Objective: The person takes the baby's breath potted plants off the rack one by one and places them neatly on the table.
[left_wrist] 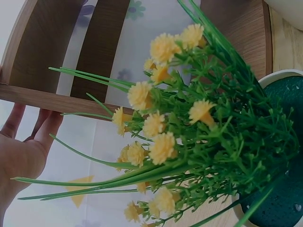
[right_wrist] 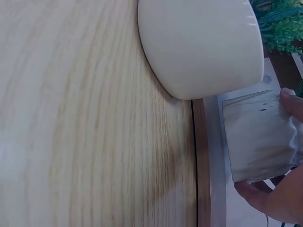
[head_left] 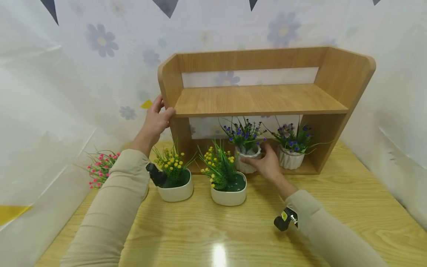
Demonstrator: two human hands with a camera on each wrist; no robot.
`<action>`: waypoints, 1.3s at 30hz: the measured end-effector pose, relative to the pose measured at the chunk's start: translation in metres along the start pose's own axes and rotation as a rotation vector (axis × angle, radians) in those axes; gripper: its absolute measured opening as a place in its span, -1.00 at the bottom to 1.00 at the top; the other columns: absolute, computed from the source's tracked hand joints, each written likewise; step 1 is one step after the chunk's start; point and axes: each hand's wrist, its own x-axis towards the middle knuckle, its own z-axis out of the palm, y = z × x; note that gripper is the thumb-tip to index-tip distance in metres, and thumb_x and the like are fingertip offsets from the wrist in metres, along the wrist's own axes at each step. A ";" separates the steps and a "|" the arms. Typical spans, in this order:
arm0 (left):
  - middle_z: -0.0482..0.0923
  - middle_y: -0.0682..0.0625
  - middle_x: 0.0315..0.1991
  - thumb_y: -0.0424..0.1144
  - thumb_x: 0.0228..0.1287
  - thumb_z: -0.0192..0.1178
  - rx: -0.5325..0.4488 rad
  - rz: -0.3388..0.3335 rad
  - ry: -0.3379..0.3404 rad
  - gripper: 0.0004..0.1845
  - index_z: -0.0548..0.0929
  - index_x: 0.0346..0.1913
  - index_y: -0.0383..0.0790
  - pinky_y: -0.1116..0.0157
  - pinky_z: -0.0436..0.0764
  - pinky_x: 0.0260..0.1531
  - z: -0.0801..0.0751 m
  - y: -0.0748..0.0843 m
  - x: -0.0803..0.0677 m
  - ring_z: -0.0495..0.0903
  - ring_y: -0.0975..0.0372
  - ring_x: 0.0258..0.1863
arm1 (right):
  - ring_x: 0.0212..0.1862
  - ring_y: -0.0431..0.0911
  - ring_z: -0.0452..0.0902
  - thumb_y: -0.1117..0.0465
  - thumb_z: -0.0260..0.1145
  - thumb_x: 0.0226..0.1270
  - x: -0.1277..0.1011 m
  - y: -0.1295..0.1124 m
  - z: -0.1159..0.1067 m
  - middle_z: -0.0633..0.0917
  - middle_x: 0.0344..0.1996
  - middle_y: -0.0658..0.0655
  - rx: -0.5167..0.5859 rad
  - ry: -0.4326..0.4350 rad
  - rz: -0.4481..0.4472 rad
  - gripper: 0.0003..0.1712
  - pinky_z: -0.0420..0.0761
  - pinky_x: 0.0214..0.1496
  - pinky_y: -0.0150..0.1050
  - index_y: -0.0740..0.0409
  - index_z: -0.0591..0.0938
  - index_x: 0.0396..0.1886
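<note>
My left hand (head_left: 155, 122) holds the left side panel of a wooden shelf (head_left: 260, 98), its thumb at the front edge and its fingers at the outer side. In the left wrist view, yellow flowers (left_wrist: 163, 146) stand before that hand (left_wrist: 23, 156). My right hand (head_left: 268, 163) grips a white flowerpot (head_left: 245, 163) with purple flowers (head_left: 245, 133) in the lower compartment. In the right wrist view, its fingers and thumb span the pot (right_wrist: 258, 137). Right of it, another white pot (head_left: 291, 158) with purple flowers stands inside the shelf.
Two cream planters (head_left: 228, 198) with yellow flowers stand on the wooden table (head_left: 186, 237) before the shelf. Pink flowers (head_left: 101, 167) show at the left, partly behind my left sleeve. A flower-patterned sheet (head_left: 133, 55) hangs behind the shelf.
</note>
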 end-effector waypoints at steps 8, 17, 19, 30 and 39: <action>0.24 -0.09 0.41 -0.34 0.35 0.08 0.002 0.003 0.001 -0.24 0.20 0.56 0.21 -0.13 0.46 0.22 0.002 -0.001 0.001 0.40 -0.04 0.30 | 0.20 0.18 0.42 -0.03 0.62 0.08 -0.013 -0.003 -0.010 0.48 0.21 0.33 -0.011 -0.021 -0.001 0.05 0.47 0.22 0.06 0.30 0.29 0.42; 0.24 -0.09 0.40 -0.33 0.36 0.08 0.001 0.009 -0.005 -0.25 0.21 0.56 0.23 -0.14 0.44 0.22 0.001 0.000 0.001 0.40 -0.04 0.29 | 0.15 0.14 0.46 -0.08 0.63 0.04 -0.026 -0.014 -0.022 0.52 0.18 0.28 0.000 -0.031 -0.045 0.02 0.53 0.16 0.02 0.24 0.32 0.38; 0.24 -0.09 0.41 -0.33 0.37 0.07 -0.003 0.007 -0.006 -0.25 0.20 0.56 0.23 -0.14 0.44 0.23 0.001 0.001 0.000 0.39 -0.05 0.29 | 0.19 0.15 0.45 -0.08 0.63 0.04 -0.028 -0.016 -0.024 0.50 0.20 0.28 0.006 -0.034 -0.055 0.03 0.51 0.19 0.04 0.22 0.32 0.38; 0.25 -0.10 0.41 -0.33 0.37 0.08 0.003 0.009 -0.002 -0.26 0.22 0.56 0.21 -0.14 0.44 0.23 0.003 -0.002 0.004 0.40 -0.04 0.29 | 0.26 0.20 0.40 -0.11 0.62 0.05 -0.044 -0.024 -0.041 0.41 0.29 0.31 0.014 -0.038 -0.023 0.09 0.56 0.11 0.02 0.12 0.25 0.47; 0.22 -0.12 0.44 -0.35 0.36 0.06 -0.014 0.000 -0.008 -0.24 0.19 0.58 0.18 -0.13 0.45 0.22 0.003 0.000 0.003 0.40 -0.06 0.30 | 0.18 0.19 0.49 -0.01 0.63 0.07 -0.061 -0.027 -0.058 0.48 0.21 0.29 0.009 -0.009 -0.046 0.09 0.61 -0.11 -0.36 0.15 0.25 0.50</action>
